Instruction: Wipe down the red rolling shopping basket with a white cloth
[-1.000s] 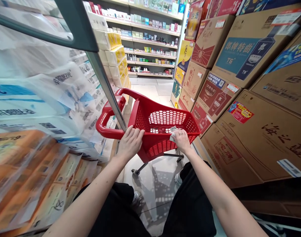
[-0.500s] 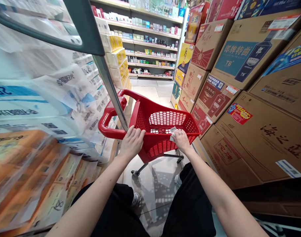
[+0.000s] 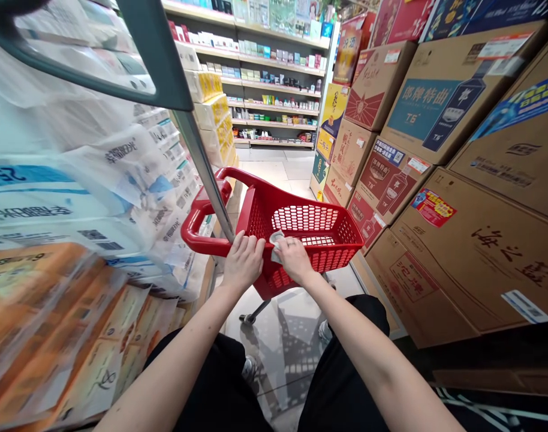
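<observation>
A red plastic shopping cart (image 3: 328, 231) stands in the aisle in front of me, its basket empty. My left hand (image 3: 243, 261) is closed over the near rim of the cart, close to its red handle (image 3: 197, 225). My right hand (image 3: 293, 258) rests on the same rim just to the right, fingers pressed on a crumpled whitish cloth or tissue (image 3: 277, 240). The two hands are nearly touching. My legs in black trousers show below.
Plastic-wrapped tissue packs (image 3: 76, 198) crowd the left, behind a grey metal post (image 3: 202, 162). Stacked cardboard liquor boxes (image 3: 458, 180) wall in the right side. A tiled floor (image 3: 278, 165) runs ahead to stocked shelves (image 3: 278, 78).
My right hand has slid left along the cart rim with the cloth, ending beside my left hand. The cart and the left hand have barely shifted.
</observation>
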`<state>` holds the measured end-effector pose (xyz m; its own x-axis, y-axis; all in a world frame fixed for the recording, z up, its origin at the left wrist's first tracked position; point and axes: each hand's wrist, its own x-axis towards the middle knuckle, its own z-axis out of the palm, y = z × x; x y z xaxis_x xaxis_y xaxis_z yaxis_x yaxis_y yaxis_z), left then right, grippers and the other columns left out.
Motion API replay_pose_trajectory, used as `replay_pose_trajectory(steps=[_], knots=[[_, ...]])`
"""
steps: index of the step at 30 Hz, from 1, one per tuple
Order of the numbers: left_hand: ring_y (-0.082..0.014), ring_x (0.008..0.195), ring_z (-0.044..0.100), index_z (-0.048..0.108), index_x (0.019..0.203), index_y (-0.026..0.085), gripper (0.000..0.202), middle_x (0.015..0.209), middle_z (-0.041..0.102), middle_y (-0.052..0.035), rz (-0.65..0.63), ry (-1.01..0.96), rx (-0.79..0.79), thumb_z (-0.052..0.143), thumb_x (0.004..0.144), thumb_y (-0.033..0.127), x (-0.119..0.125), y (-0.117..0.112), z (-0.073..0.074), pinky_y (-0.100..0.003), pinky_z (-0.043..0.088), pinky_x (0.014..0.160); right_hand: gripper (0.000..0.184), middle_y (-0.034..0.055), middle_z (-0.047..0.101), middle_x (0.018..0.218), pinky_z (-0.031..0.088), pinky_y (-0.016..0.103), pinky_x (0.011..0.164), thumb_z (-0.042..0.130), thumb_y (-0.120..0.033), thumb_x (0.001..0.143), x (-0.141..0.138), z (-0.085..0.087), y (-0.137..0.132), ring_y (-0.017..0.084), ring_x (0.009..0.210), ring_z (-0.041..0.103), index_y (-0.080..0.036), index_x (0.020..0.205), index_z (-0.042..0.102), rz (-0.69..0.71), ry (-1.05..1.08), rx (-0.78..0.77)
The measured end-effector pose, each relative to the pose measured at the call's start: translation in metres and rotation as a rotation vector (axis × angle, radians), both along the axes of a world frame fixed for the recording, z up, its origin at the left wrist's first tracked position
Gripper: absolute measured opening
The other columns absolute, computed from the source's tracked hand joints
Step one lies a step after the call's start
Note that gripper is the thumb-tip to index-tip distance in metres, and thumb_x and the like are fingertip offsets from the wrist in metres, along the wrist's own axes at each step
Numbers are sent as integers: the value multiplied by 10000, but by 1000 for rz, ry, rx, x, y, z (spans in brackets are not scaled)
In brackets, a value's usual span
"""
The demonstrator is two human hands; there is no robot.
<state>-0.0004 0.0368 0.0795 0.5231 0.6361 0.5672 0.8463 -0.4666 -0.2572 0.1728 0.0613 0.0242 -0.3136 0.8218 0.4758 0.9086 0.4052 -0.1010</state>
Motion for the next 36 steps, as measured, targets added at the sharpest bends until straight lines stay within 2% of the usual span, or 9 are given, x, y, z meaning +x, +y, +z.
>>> replay_pose_trajectory(steps=[4,7,12,16,20,26,29,32,36], knots=[[-269,972,514,584,1068,119,309,891,552,-118,-18,-10,-7,447,797,178,-2,1,-2,-479,290,1078,304,101,548,1065,399,365,891,348,-335,970,-6,7,-2,214,978,481,-175,1184,493,95,24,9],[-273,967,520,569,1116,116,355,921,566,-129,-51,-20,-14,450,785,167,-6,3,-3,-492,289,1072,306,108,558,1080,391,359,924,366,-295,966,23,-1,0,213,1016,483,-162,1216,483,115,0,-9],[-272,953,533,550,1160,134,394,931,570,-119,-77,-4,-3,456,778,168,-6,6,-5,-508,276,1069,283,125,563,1105,376,389,954,396,-257,952,77,-19,3,227,1054,481,-153,1193,502,16,-43,-29],[-273,958,528,558,1135,126,372,918,560,-117,-45,-21,4,454,779,162,2,7,-7,-502,293,1059,272,116,570,1092,326,413,1015,395,-262,951,89,-24,4,226,1060,479,-155,1166,521,-34,-21,-17],[-289,970,515,568,1100,115,344,896,553,-128,-25,-64,-19,450,781,164,7,9,-7,-515,289,1057,278,115,564,1120,287,444,1050,375,-260,957,68,-21,3,222,1088,466,-160,1171,522,-83,54,3],[-272,959,524,576,1065,144,304,869,545,-106,-30,-63,30,429,800,172,5,11,-7,-506,288,1061,308,101,555,1145,345,399,1015,371,-280,963,-2,3,4,200,1077,475,-191,1238,480,88,102,-7],[-265,957,523,575,1074,147,309,865,548,-105,-49,-48,9,422,808,178,1,12,-6,-491,293,1065,333,95,547,1149,379,369,977,362,-275,966,-15,9,4,195,1074,476,-204,1280,446,125,125,-8],[-269,984,517,565,1118,127,357,924,561,-125,-75,-39,-23,438,786,156,-5,14,-7,-486,301,1064,335,95,549,1149,384,354,964,363,-262,964,7,2,6,197,1070,477,-192,1279,453,172,96,-18],[-272,991,520,552,1160,124,399,969,566,-132,-76,-21,-21,446,775,141,-9,15,-9,-497,307,1054,303,116,574,1116,375,373,953,369,-239,957,65,-16,9,220,1056,486,-151,1213,505,86,44,-52]])
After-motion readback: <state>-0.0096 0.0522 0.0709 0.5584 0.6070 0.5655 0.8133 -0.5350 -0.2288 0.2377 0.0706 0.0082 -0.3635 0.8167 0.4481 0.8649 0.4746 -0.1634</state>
